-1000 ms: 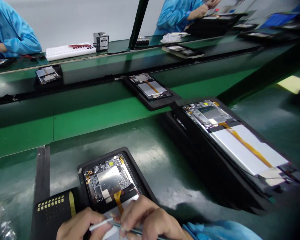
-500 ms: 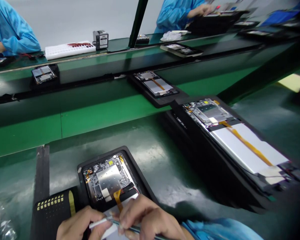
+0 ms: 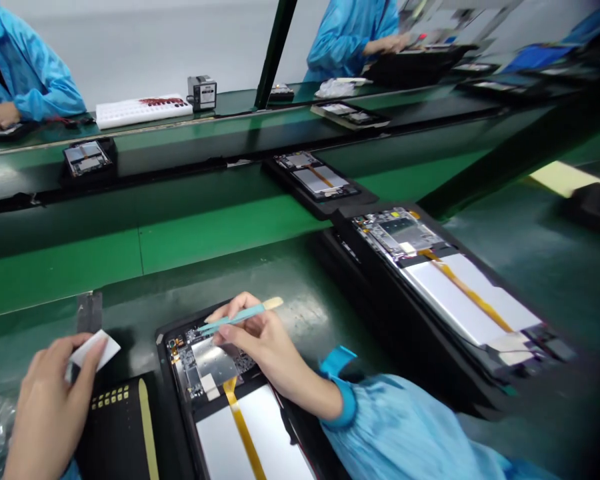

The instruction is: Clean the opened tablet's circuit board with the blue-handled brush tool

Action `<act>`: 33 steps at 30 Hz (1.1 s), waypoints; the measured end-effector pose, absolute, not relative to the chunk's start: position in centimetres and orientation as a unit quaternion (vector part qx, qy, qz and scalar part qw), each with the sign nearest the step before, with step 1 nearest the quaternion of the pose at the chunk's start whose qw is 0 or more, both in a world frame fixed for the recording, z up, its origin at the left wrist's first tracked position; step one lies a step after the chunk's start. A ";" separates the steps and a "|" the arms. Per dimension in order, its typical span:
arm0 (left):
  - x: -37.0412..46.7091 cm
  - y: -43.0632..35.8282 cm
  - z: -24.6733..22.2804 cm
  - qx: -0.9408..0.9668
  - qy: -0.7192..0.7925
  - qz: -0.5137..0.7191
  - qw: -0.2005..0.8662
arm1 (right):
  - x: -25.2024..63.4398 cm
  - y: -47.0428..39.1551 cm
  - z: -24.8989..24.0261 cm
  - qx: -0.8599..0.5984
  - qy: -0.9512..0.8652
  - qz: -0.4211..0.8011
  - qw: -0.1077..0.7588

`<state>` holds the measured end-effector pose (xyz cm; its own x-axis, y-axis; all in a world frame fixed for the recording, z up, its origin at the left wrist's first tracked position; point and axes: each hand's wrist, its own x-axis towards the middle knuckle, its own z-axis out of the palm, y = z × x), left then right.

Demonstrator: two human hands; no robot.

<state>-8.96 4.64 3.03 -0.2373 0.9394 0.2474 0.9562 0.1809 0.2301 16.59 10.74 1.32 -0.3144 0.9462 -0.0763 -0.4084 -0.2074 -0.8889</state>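
Two hands work at the frame's bottom: right hand (image 3: 265, 340) fingers grip one teal tweezers (image 3: 235, 317) over one opened tablet (image 3: 225, 387), left hand (image 3: 50, 407) pinches one white slip (image 3: 96, 348).

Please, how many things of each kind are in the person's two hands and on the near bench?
Tweezers in the right hand: 1
White paper piece in the left hand: 1
Opened tablets: 2, one in front, one to the right
Total: 4

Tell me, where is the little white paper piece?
In the head view, the white paper piece is at the lower left, pinched in the left hand, above the black pad beside the open tablet.
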 end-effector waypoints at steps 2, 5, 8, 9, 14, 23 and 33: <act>-8.5 5.1 2.8 -0.616 -0.764 -0.139 0.129 | 15.9 11.0 1.0 -0.351 -0.405 0.689 0.489; -5.6 4.7 2.5 -0.726 -0.643 -0.166 0.175 | 15.4 11.0 0.6 -0.372 -0.407 0.667 0.500; -2.7 4.1 1.9 -0.850 -0.485 -0.154 0.137 | 15.3 11.0 0.3 -0.375 -0.415 0.662 0.498; -2.1 4.0 1.7 -0.863 -0.463 -0.151 0.134 | 15.3 11.0 0.2 -0.375 -0.416 0.663 0.497; -1.5 4.1 0.6 -0.871 -0.448 -0.135 0.152 | 15.3 11.0 0.0 -0.373 -0.412 0.671 0.490; -1.6 4.3 0.9 -0.873 -0.444 -0.128 0.157 | 15.5 10.7 0.2 -0.383 -0.429 0.659 0.485; -2.2 3.9 1.5 -0.863 -0.473 -0.153 0.090 | 15.5 11.3 0.0 -0.359 -0.366 0.632 0.581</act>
<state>-2.17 3.95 1.51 0.5063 0.7887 0.3487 0.8435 -0.5370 -0.0102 15.53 11.29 0.05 -0.0681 0.9973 -0.0285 -0.4711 -0.0573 -0.8802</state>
